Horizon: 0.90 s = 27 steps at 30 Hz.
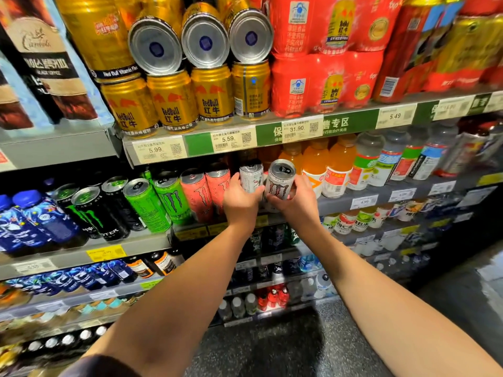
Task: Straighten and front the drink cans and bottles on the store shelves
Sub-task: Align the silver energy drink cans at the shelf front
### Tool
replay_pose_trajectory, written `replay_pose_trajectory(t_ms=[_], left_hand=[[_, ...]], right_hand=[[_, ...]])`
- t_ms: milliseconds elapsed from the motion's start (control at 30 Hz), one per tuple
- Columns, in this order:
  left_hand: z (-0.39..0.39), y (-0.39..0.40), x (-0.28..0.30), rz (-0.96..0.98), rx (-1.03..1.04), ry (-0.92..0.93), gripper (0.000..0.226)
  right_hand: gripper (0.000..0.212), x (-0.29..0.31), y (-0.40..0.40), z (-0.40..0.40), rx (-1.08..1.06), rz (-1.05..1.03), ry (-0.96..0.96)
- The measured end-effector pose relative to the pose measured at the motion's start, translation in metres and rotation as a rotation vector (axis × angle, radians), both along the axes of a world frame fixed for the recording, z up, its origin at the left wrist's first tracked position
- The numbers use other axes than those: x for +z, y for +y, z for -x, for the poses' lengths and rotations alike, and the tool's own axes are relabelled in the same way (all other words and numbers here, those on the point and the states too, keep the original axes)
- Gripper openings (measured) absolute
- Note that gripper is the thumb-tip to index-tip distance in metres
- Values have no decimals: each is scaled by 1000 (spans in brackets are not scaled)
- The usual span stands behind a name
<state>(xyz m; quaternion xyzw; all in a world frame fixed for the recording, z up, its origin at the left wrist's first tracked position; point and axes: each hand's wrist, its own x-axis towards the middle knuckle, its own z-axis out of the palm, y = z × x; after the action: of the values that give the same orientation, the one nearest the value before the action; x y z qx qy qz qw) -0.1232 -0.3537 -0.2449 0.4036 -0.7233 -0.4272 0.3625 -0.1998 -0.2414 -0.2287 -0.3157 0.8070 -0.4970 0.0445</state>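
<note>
1. Monster cans in black (94, 213), green (148, 205) and pink (197, 197) stand along the front edge of the middle shelf (152, 240).
2. Left hand (241, 204) curls round an upright white Monster can (251, 176) beside the pink ones.
3. Right hand (298, 202) grips a second white Monster can (280, 180), tilted, logo outward, at the shelf's front edge.
4. Orange drink bottles (313, 164) stand just right.

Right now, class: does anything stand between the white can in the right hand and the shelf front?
Nothing visible. The right hand holds the white can tilted at the shelf edge; the left hand grips the neighbouring white can beside it.
</note>
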Motion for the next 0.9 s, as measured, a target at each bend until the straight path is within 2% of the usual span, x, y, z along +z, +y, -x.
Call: replay_pose_trajectory(t_ms=[167,300,400,633,800,900], left_hand=[[-4,3,-6,32,26,85,30],[-12,5,-7,47,62,75,22],[-18,6,-5,74,44,60,26],[-26,5,-2,326,126,-40,44],[-31,-1,2,201,87,-120,43],[-31,-6,2,209,92,-146,46]], right_hand=[[59,-7,-3,-2,14,94,-47],[66,-13,-11,-4,5,66,-40],[64,-12,-17,-7,-9,73,32],[54,-12,-27,-7,-33,79,8],[60,-15,-34,-9,-69,46,87],[61,-19,-36,-11,-75,7,133]])
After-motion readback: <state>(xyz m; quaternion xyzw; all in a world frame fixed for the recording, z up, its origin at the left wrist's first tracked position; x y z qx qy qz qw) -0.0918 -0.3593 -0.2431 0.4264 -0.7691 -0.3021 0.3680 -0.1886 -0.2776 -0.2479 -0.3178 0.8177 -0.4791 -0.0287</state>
